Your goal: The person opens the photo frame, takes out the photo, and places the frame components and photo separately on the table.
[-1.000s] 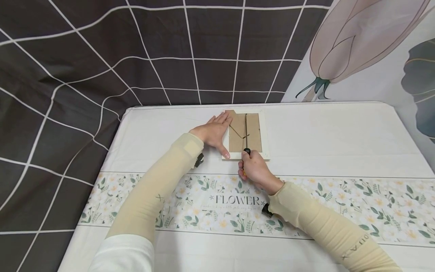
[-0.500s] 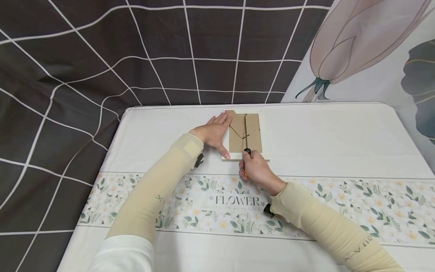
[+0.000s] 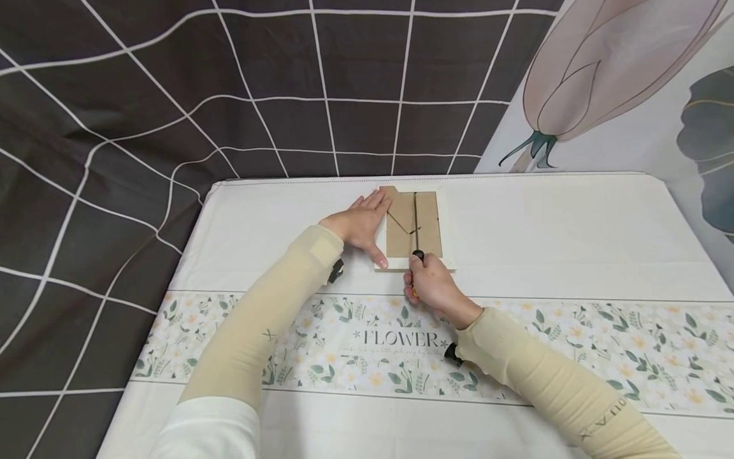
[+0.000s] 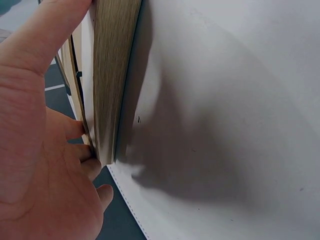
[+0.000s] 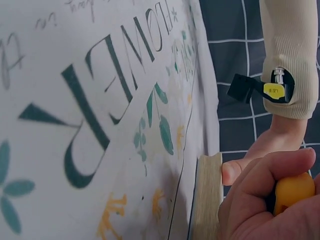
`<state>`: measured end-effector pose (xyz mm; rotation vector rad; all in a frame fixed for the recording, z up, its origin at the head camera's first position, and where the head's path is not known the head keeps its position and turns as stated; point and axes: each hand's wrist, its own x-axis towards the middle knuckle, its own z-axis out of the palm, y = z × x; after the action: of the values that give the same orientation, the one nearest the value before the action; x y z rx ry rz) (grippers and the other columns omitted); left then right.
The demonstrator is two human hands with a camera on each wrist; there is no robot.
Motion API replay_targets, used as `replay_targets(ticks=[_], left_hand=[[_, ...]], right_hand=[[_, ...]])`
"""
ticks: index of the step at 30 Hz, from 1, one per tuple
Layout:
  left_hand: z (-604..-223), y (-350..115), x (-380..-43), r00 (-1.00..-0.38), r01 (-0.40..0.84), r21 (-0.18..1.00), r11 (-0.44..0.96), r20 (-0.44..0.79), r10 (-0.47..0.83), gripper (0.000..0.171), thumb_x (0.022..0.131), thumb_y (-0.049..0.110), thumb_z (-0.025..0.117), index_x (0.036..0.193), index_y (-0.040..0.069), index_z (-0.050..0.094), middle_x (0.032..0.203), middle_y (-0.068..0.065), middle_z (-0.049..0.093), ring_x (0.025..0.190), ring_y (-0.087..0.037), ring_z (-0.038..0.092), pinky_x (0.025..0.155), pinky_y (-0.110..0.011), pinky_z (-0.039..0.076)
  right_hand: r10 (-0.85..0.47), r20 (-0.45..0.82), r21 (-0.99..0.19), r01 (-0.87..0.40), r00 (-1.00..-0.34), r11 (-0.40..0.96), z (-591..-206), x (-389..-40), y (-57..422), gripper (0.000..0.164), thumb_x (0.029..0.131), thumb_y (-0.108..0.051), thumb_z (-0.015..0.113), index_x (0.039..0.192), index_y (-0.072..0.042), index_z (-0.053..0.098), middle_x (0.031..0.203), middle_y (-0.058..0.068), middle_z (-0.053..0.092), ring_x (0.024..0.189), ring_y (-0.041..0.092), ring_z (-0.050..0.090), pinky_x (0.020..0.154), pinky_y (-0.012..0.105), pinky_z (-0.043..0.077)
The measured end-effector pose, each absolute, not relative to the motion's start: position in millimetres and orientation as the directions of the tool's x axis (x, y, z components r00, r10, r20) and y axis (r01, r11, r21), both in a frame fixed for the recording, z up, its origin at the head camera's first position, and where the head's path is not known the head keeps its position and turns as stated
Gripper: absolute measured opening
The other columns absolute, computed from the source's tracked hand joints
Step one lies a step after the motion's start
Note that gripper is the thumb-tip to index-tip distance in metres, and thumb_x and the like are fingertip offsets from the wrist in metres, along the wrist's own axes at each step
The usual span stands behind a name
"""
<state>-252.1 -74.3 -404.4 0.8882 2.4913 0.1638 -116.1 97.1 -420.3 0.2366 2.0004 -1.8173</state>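
Observation:
A picture frame (image 3: 446, 223) lies back side up near the table's far edge, with a white border and a brown backing board (image 3: 429, 213). On its left border rests my left hand (image 3: 362, 226), fingers and thumb spread; the left wrist view shows the frame's wood-grained side (image 4: 114, 65) beside that hand. My right hand (image 3: 434, 280) grips a screwdriver (image 3: 416, 223) at the near edge. The dark shaft runs over the backing to the far border, where its tip meets the frame. In the right wrist view the yellow handle end (image 5: 295, 192) shows among curled fingers.
A white tablecloth (image 3: 573, 236) with a floral band (image 3: 573, 338) covers the table. Behind it hangs a dark cloth with white grid lines (image 3: 367, 127). A dark cord (image 3: 399, 222) crosses the backing board at a slant.
My right hand and the screwdriver handle have shifted very slightly to the right. My left hand and the picture frame have stayed in place.

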Motion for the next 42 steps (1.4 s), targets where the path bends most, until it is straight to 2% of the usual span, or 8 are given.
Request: replay_targets(ticks=[12, 19, 35, 42], left_hand=[[-402.6, -75.0, -250.7, -0.671, 0.562, 0.271, 0.781, -0.402, 0.623, 0.153, 0.057, 0.069, 0.087, 0.159, -0.004, 0.0, 0.165, -0.021, -0.017, 0.153, -0.031, -0.013, 0.124, -0.044, -0.003], [-402.7, -75.4, -251.0, -0.671, 0.561, 0.27, 0.783, -0.406, 0.621, 0.153, 0.057, 0.069, 0.087, 0.159, -0.004, -0.001, 0.165, -0.021, -0.017, 0.153, -0.03, -0.013, 0.124, -0.044, -0.004], [-404.3, -75.6, -252.4, -0.673, 0.553, 0.28, 0.785, -0.405, 0.619, 0.153, 0.057, 0.069, 0.087, 0.159, -0.003, -0.001, 0.165, -0.021, -0.017, 0.153, -0.03, -0.013, 0.124, -0.044, -0.004], [-403.8, -74.9, -251.8, -0.671, 0.554, 0.274, 0.786, -0.412, 0.616, 0.153, 0.058, 0.069, 0.087, 0.159, -0.003, -0.002, 0.165, -0.02, -0.018, 0.153, -0.03, -0.014, 0.124, -0.043, -0.004]], right_hand=[[-0.127, -0.427, -0.902, 0.411, -0.895, 0.133, -421.0, -116.3, 97.6, 0.03, 0.112, -0.018, 0.024, 0.1, 0.003, 0.043, 0.072, 0.004, 0.048, 0.047, 0.011, 0.046, 0.044, 0.023, 0.043], [-0.151, -0.422, -0.903, 0.401, -0.894, 0.152, -421.0, -116.0, 98.8, 0.032, 0.111, -0.018, 0.025, 0.096, 0.003, 0.044, 0.072, 0.004, 0.048, 0.047, 0.01, 0.047, 0.043, 0.022, 0.043], [-0.149, -0.441, -0.895, 0.421, -0.885, 0.147, -421.2, -116.0, 99.1, 0.032, 0.112, -0.021, 0.024, 0.103, 0.004, 0.041, 0.074, 0.005, 0.048, 0.046, 0.01, 0.045, 0.041, 0.022, 0.042], [-0.144, -0.434, -0.897, 0.411, -0.889, 0.165, -421.0, -115.4, 98.5, 0.035, 0.112, -0.021, 0.024, 0.097, 0.004, 0.044, 0.072, 0.004, 0.048, 0.045, 0.01, 0.045, 0.041, 0.022, 0.042]])
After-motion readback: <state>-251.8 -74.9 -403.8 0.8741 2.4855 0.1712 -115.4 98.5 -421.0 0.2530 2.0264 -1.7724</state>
